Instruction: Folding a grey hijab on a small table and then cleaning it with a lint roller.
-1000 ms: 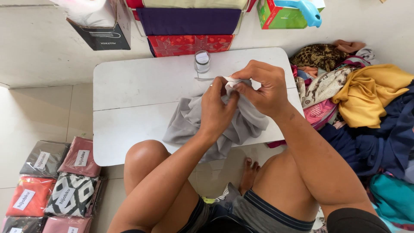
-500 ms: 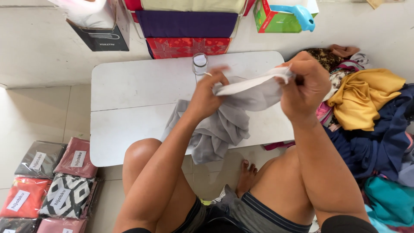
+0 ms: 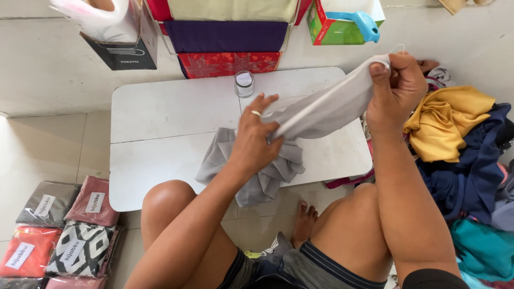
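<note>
A light grey cloth (image 3: 321, 109) stretches taut between both hands above a low white table (image 3: 160, 134). My right hand (image 3: 396, 88) pinches one corner of it, raised near the table's right edge. My left hand (image 3: 254, 136), with a ring on one finger, grips the cloth lower down near the table's middle. The rest of the grey cloth lies bunched beneath my left hand and hangs over the table's front edge. A small clear jar (image 3: 244, 83) with a pale lid stands at the table's far edge.
A heap of loose cloths (image 3: 460, 134), yellow, dark blue and teal, lies on the right. Bagged folded cloths (image 3: 64, 230) sit on the floor at lower left. Folded purple and red fabrics (image 3: 225, 37), a dark box (image 3: 120, 48) and a green box (image 3: 334, 29) stand behind the table.
My right hand has pulled a corner of the grey cloth up and to the right, away from my left hand. The cloth went from bunched between both hands to stretched out.
</note>
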